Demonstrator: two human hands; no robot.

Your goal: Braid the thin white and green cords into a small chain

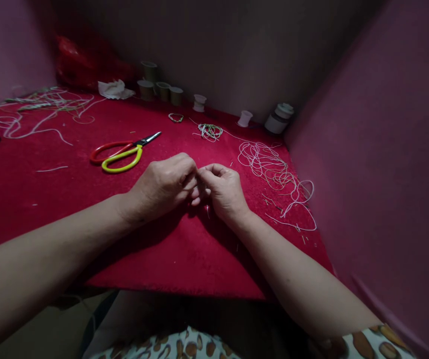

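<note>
My left hand and my right hand meet over the middle of the red cloth. Both are closed, fingertips pinched close together. What they hold is mostly hidden by the fingers; a short bit of white cord shows just below them. To the left of my left hand lie scissors with one red and one yellow handle, blades pointing away to the right. Beyond the hands sit a small green and white braided cord bundle and a little braided loop.
Loose pale cord spreads in loops at the right, with small clippings near it. More tangled cord lies at the far left. Several spools, a crumpled tissue, a red plastic bag and a jar line the back wall.
</note>
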